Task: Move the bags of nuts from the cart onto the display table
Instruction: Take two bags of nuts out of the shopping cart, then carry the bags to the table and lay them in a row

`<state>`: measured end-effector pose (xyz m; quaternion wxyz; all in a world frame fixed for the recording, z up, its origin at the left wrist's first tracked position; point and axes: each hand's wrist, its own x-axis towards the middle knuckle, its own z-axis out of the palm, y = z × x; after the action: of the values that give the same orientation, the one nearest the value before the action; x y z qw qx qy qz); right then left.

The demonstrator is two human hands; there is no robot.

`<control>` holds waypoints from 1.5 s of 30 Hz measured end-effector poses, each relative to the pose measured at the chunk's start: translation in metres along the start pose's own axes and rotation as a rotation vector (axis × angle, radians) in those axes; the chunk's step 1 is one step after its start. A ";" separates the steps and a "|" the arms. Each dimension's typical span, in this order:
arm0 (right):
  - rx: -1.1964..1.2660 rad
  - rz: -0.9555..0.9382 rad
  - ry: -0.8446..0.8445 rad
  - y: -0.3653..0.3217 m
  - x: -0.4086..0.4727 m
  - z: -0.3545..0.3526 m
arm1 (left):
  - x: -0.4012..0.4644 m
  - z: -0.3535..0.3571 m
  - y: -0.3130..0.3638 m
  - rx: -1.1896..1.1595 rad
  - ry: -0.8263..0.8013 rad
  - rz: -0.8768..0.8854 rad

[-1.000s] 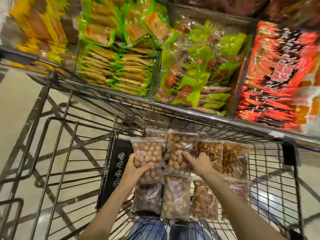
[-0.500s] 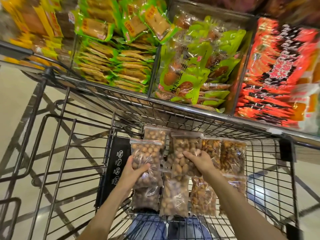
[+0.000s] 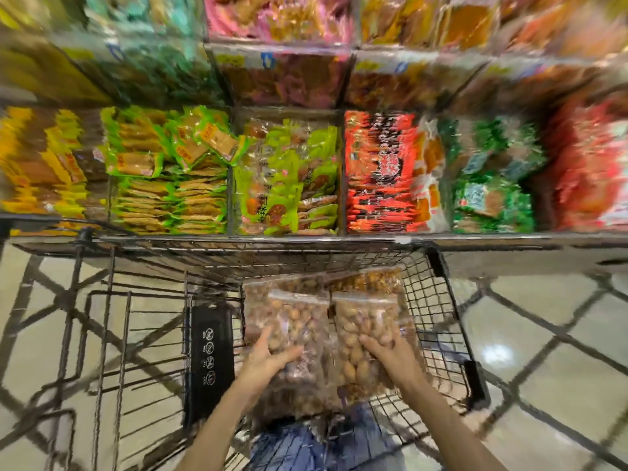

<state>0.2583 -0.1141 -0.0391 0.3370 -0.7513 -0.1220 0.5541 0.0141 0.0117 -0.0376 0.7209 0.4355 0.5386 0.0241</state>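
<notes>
The black wire shopping cart [image 3: 438, 311] holds several clear plastic bags of brown nuts. Above its child seat, the left hand [image 3: 268, 358] grips one clear zip bag of round nuts [image 3: 295, 321], and the right hand [image 3: 390, 358] grips a clear zip bag of paler nuts [image 3: 363, 334]. Both bags stand lengthwise, seals pointing toward the worktop [image 3: 509, 243] beyond the cart, whose bins hold green, orange and red snack packets [image 3: 289, 178].

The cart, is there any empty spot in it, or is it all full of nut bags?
The cart has bare wire to the right of the right hand, up to its right wall. The middle is crowded with nut bags, and both hands grip one each, left hand included. The display bins beyond look packed full.
</notes>
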 end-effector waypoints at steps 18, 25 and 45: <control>0.585 -0.218 0.348 0.079 -0.225 -0.238 | -0.109 0.299 0.095 0.357 -0.299 0.276; 0.699 -0.279 0.529 0.156 -0.292 -0.389 | -0.139 0.490 0.092 0.449 -0.379 0.355; 1.038 -0.257 1.206 0.345 -0.436 -0.733 | -0.158 1.013 0.071 0.685 -1.020 0.299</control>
<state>0.7081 -0.8858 0.1832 0.7121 -0.6487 0.2684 -0.0039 0.7865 -0.6341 0.1692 0.6954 0.6690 0.0375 -0.2599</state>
